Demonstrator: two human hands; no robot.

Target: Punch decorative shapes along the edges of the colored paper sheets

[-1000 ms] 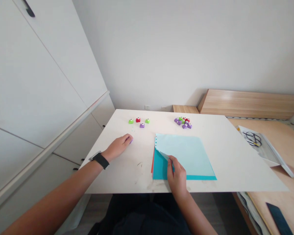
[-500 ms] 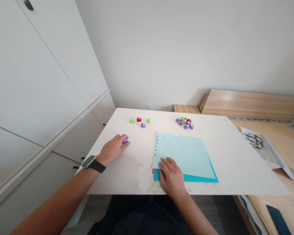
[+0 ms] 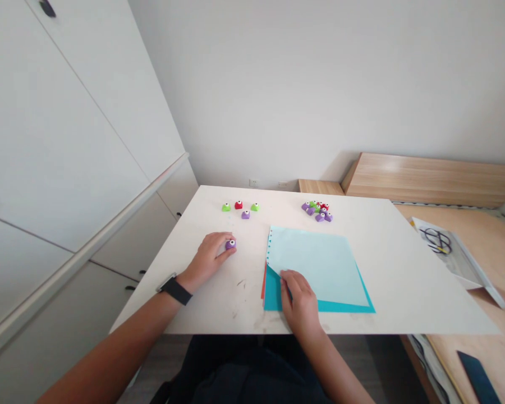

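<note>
Between the fingers and thumb of my left hand [image 3: 210, 253] is a small purple one-eyed toy [image 3: 230, 244], its white eye toward the wall. Further back lie two green one-eyed toys [image 3: 226, 207], a red one [image 3: 238, 205] and another purple one [image 3: 246, 215]. My right hand [image 3: 299, 298] pinches the near left corner of a light blue punched sheet [image 3: 320, 261], which is bent up there. Beneath it a teal sheet [image 3: 273, 294] shows, with an orange-red edge [image 3: 263, 283] of another sheet at its left.
A cluster of purple, green and red toys [image 3: 318, 211] sits at the back right of the white table [image 3: 408, 269]. Right of the table, a wooden surface holds a tray with black cable [image 3: 437, 241] and a dark phone-like slab [image 3: 478, 376]. White cabinets [image 3: 67, 140] stand left.
My left hand has slid right with the purple toy, whose eye now shows. My right hand has shifted slightly right and bent up the light blue sheet's corner, uncovering more teal.
</note>
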